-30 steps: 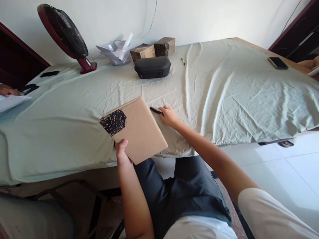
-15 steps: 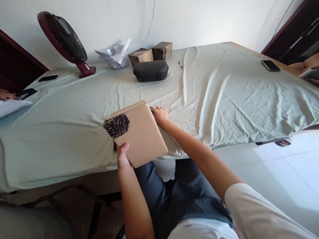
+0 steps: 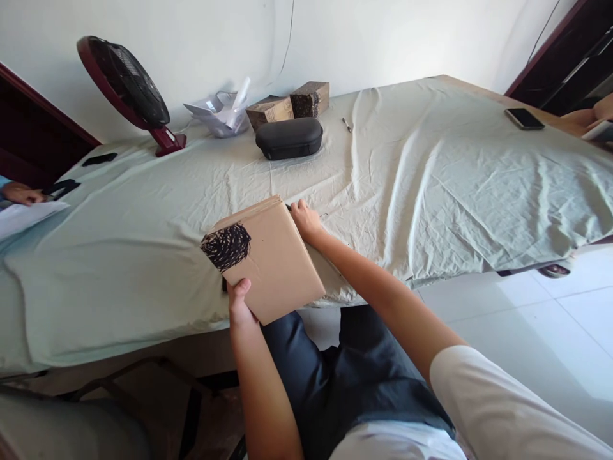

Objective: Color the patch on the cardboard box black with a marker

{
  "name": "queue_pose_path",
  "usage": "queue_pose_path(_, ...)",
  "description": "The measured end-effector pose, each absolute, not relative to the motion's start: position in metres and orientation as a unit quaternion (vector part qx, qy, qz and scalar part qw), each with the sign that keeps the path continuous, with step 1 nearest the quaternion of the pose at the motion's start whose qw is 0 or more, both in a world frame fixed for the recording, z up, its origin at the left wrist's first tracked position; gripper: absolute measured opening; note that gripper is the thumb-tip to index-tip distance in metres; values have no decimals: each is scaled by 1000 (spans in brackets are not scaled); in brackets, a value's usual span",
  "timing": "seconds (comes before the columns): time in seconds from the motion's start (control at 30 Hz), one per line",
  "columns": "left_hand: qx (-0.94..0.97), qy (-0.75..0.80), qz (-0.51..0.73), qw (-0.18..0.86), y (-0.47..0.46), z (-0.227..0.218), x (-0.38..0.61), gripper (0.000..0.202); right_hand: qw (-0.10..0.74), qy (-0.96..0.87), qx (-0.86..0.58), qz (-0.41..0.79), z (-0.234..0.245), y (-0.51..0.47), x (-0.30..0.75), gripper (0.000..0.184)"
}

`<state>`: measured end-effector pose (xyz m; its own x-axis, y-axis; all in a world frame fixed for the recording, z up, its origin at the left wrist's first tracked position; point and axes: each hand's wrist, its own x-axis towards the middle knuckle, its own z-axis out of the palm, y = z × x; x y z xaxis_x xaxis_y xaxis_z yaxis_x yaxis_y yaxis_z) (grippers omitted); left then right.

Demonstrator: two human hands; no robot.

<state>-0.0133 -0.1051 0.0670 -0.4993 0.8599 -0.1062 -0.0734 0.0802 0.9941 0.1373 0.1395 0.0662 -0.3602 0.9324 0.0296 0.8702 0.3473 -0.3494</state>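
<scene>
Aslant, cardboard box, scribbled corner leftward, long axis diagonal.

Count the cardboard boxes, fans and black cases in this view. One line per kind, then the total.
Cardboard boxes: 3 (one held, two by the wall)
Fans: 1
Black cases: 1
Total: 5
</scene>
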Motion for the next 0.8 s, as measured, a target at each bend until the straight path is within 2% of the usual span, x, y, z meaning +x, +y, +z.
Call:
queue_pose_path(0.2, 306, 613, 614, 392, -107, 62, -12, 80, 130, -750, -638, 112, 61, 166, 208, 59)
queue_pose_path(0.3, 308, 604, 623, 391, -105, 60, -12, 80, 131, -731, -663, 93, 62, 172, 239, 56)
queue_pose_path(0.4, 308, 597, 631, 387, -101, 59, -14, 83, 202, -732, -643, 101, 69, 163, 248, 66)
queue_pose_path(0.47, 310, 595, 635, 382, -96, 58, -15, 86, 259, -774, -541, 206, 72, 145, 248, 81)
queue_pose_path(0.5, 312, 595, 636, 380, -93, 57, -15, 88, 265, -798, -447, 307, 73, 134, 246, 86)
queue_pose_path(0.57, 318, 589, 644, 369, -84, 57, -14, 94, 209, -790, -225, 530, 70, 109, 241, 103)
queue_pose_path(0.63, 329, 580, 657, 352, -72, 58, -13, 104, 195, -747, -128, 622, 65, 88, 234, 137)
queue_pose_path(0.67, 336, 572, 663, 346, -67, 59, -13, 107, 212, -725, -118, 645, 62, 79, 231, 146)
queue_pose_path(0.8, 400, 585, 630, 317, -46, 63, -22, 98, 341, -630, -159, 679, 53, 68, 223, 137)
